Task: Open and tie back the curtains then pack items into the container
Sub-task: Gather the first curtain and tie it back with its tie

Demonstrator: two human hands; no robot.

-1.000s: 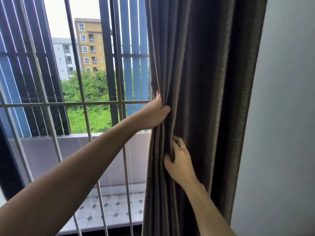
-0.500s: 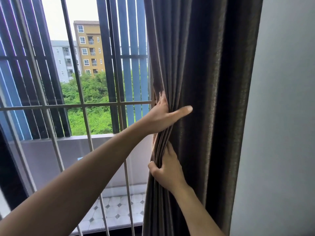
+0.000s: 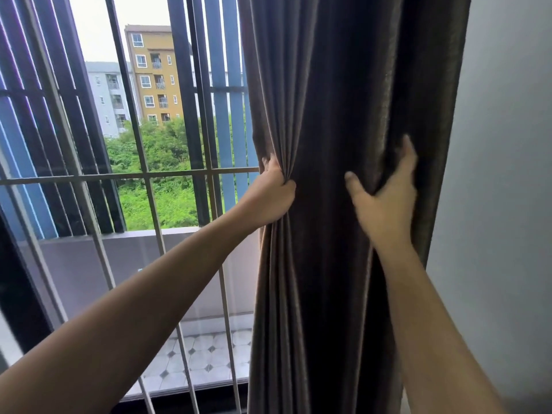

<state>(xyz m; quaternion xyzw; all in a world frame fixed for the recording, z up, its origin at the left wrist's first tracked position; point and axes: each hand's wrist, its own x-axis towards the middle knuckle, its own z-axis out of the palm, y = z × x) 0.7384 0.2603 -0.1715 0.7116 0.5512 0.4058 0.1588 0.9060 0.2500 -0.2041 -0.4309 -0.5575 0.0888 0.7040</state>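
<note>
Barred window (image 3: 143, 174) left, grey wall (image 3: 507, 204) right: gathered brown curtain (image 3: 322, 115) hangs vertically, left hand (image 3: 270, 195) clutching its window-side edge, right hand (image 3: 385, 192) curled round its wall-side folds

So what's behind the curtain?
Hidden: the curtain covers whatever is behind it. Beside its left edge, window bars and a balcony show.

A plain grey wall (image 3: 501, 204) fills the right side. To the left, a pale metal window grille (image 3: 143, 176) looks onto a balcony with a low parapet (image 3: 74, 264) and a white tiled floor (image 3: 209, 363) set with dark diamonds. Beyond dark and blue vertical slats (image 3: 221, 115), soft daylight shows green trees (image 3: 167, 150), an ochre apartment block (image 3: 155, 76) and a paler one (image 3: 109, 97).
</note>
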